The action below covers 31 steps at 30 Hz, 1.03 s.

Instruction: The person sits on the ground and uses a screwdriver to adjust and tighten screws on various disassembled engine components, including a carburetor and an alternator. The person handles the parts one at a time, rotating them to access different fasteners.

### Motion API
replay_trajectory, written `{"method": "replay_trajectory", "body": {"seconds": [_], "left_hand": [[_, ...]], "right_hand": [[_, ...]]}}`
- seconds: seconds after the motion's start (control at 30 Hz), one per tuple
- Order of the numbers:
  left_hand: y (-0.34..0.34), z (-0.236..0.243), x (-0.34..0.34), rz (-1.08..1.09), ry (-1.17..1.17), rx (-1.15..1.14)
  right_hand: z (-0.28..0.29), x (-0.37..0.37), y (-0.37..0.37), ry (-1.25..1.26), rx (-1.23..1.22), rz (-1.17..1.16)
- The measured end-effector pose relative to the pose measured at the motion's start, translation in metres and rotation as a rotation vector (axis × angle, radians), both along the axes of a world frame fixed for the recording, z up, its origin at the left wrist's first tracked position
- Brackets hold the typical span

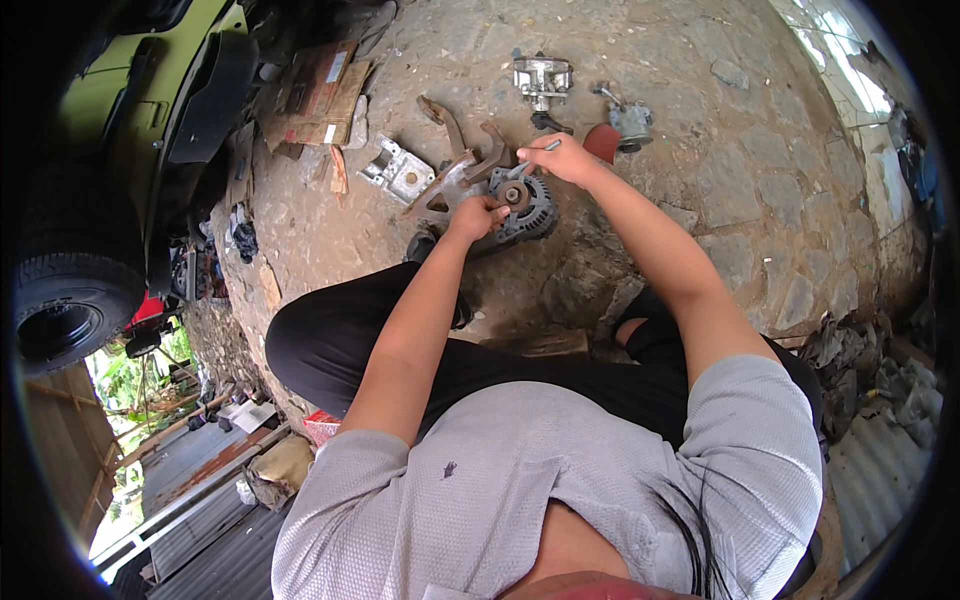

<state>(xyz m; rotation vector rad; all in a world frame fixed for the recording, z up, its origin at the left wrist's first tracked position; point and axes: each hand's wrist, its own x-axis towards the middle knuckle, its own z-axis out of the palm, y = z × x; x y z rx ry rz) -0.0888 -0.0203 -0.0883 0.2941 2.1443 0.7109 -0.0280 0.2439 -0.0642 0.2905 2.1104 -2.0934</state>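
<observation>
On the stone floor in front of my crossed legs sits a round grey alternator with a finned rim and a rusty pulley at its centre. My left hand is closed on its near left side, fingertips at the pulley. My right hand is closed around a slim grey metal tool, whose lower end reaches down to the alternator's upper edge. The exact kind of tool cannot be made out. Touching or just behind the alternator on the left is a rusty metal bracket with curved arms.
A silver metal housing lies left of the bracket. Farther off are another metal part, a small grey motor-like part and a reddish-brown piece. Flattened cardboard lies far left, near a green vehicle with a black tyre.
</observation>
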Motion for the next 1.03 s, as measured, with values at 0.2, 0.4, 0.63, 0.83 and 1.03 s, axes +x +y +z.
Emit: {"method": "replay_trajectory", "body": {"seconds": [0.2,0.4,0.63,0.83,1.03], "left_hand": [[-0.005,-0.008,-0.001,-0.005,-0.005,0.004],[-0.005,-0.007,-0.003,-0.03,0.004,-0.007],[-0.006,-0.013,-0.002,0.004,0.006,0.036],[-0.008,-0.015,-0.002,-0.002,-0.003,0.036],[-0.004,-0.009,-0.003,-0.007,-0.033,0.012]], "right_hand": [[-0.007,-0.004,0.003,-0.019,-0.046,-0.055],[-0.025,0.0,0.005,0.111,0.055,-0.065],[-0.02,0.002,0.006,-0.018,-0.117,-0.166],[-0.016,0.001,0.008,-0.052,-0.196,-0.014],[-0.027,-0.004,0.013,-0.032,0.036,-0.097]]}}
